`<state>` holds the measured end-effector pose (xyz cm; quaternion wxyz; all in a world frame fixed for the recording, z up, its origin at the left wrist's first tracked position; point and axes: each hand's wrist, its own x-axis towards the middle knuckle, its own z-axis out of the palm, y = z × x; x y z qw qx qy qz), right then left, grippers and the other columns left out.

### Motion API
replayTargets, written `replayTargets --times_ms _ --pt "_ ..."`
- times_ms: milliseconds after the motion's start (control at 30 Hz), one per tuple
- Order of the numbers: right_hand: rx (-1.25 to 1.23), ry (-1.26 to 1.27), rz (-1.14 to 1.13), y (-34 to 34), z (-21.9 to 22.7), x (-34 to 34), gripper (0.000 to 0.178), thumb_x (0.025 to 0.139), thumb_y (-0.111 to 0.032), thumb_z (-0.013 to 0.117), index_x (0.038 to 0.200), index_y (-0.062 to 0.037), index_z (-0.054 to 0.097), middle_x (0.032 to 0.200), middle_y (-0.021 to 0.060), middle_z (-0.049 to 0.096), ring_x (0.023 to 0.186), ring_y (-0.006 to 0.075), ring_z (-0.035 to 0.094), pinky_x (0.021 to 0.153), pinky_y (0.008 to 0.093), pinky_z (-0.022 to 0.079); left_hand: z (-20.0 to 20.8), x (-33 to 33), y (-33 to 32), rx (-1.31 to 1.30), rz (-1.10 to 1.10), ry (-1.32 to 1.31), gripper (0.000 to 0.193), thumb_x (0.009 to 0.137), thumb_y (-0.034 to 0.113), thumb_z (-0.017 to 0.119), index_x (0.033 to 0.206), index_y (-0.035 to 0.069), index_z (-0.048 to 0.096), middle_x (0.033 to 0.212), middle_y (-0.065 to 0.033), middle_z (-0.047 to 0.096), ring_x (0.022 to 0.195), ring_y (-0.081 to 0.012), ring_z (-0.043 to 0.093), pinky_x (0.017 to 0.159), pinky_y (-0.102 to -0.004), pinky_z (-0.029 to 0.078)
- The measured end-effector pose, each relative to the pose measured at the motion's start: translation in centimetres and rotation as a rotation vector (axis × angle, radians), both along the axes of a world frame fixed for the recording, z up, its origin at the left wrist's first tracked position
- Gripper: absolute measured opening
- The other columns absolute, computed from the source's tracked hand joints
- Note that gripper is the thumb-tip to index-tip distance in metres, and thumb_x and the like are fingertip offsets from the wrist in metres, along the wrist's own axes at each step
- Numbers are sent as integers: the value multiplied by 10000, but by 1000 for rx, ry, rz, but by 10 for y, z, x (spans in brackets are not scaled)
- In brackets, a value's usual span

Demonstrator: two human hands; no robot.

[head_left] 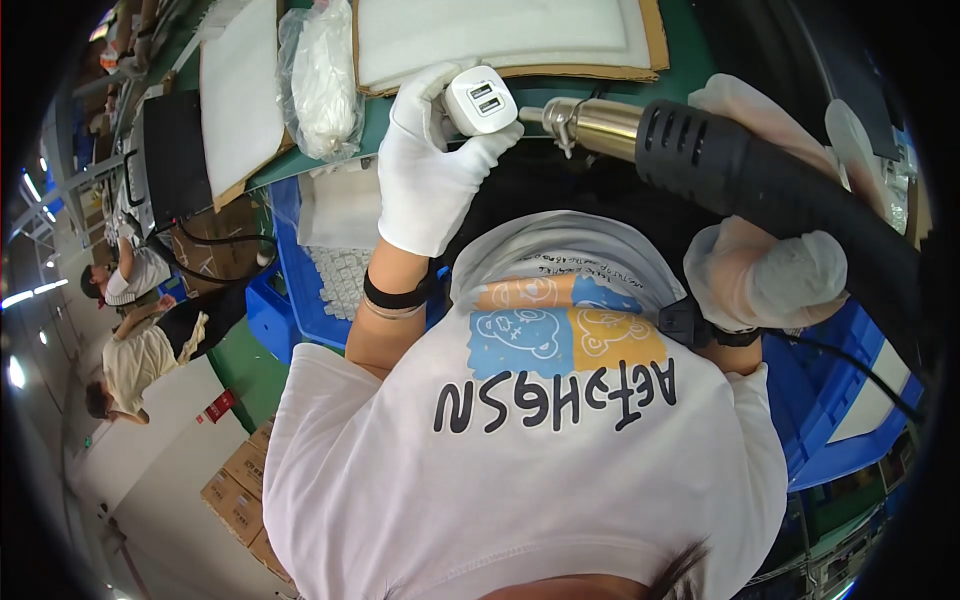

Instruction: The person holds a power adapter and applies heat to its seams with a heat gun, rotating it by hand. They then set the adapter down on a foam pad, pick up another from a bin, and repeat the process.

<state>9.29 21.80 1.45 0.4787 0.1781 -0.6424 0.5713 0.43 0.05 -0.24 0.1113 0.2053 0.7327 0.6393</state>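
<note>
Charger point(478, 105): smooth plastic, glossy. Tool point(690, 140): barrel point(603, 128) of polished metal, body of matt plastic. Left glove point(422, 190): matt cloth. Shirt point(560, 470): matt cloth. Bag point(328, 90): clear plastic film, crinkled, shiny. Pad point(490, 35): matt, foam-like; cardboard edge point(655, 35). Bin point(289, 245): smooth plastic. Cartons point(235, 505): matt cardboard.

The gloved left hand point(428, 165) curls its fingers inward — the right hand point(745, 272), also gloved, sits lower.

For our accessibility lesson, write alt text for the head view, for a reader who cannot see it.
A white-gloved left hand holds a white two-port USB charger, and a black tool with a metal nose points toward it. The right hand, in a translucent covering, is partly hidden by the tool. White sheets lie beyond; other people appear far left.
</note>
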Motion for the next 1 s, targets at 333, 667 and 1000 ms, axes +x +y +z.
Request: replayTargets --times_ms 333,667,1000 --pt "-111 -133 32 -6 -4 7 672 964 -523 356 1309 53 349 934 293 655 709 266 689 636 320 585 -6 0 -1 3 20 -51 630 683 -47 775 1226 30 465 1114 -63 536 994 -148 570 869 -277 502" --pt "-137 -132 -29 -9 -3 7 663 970 -517 343 1276 70 375 903 277 664 680 253 686 621 300 579 -9 -1 -3 -68 16 32 607 686 -18 790 1218 41 505 1131 -42 478 967 -131 568 829 -257 510" --pt "-61 -164 -148 -13 8 9 663 975 -515 326 1249 84 394 870 262 672 669 243 684 624 288 573 -8 2 -2 -132 62 46 550 663 23 822 1131 41 534 1087 -43 510 918 -117 564 783 -243 505"
